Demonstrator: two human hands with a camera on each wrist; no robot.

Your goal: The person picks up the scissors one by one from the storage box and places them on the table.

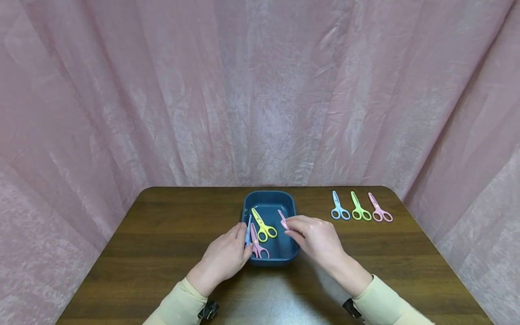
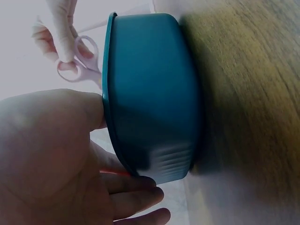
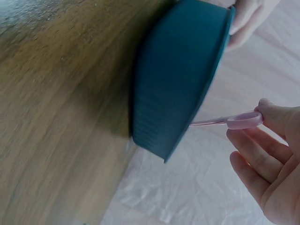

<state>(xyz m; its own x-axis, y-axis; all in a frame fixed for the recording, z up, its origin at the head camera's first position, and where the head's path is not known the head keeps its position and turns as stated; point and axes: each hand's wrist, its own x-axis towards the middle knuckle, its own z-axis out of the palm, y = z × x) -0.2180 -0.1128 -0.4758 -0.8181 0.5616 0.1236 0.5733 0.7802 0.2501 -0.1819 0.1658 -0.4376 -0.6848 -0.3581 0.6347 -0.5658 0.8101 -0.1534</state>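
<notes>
Over the right half of a dark blue plastic bin (image 1: 284, 257), my right hand (image 1: 314, 237) pinches pink scissors (image 1: 282, 216) at the handle loops. Their blades point away from the fingers, past the rim in the right wrist view. At the bin's left wall my left hand (image 1: 225, 255) has thumb and fingertips around the handle end of blue scissors (image 1: 248, 228), which stand edge-on. The left wrist view shows the thumb (image 2: 96, 110) reaching behind the rim; the bin hides the blue scissors there. Yellow scissors (image 1: 258, 219) and another pink pair (image 1: 255, 237) lie in the bin.
At the table's back right lie blue scissors (image 1: 336, 207), green scissors (image 1: 357, 205) and pink scissors (image 1: 375, 205) in a row, tips toward the back. The bin stands near the middle of the brown wooden table (image 1: 178, 225). A pink curtain (image 1: 195, 113) hangs behind.
</notes>
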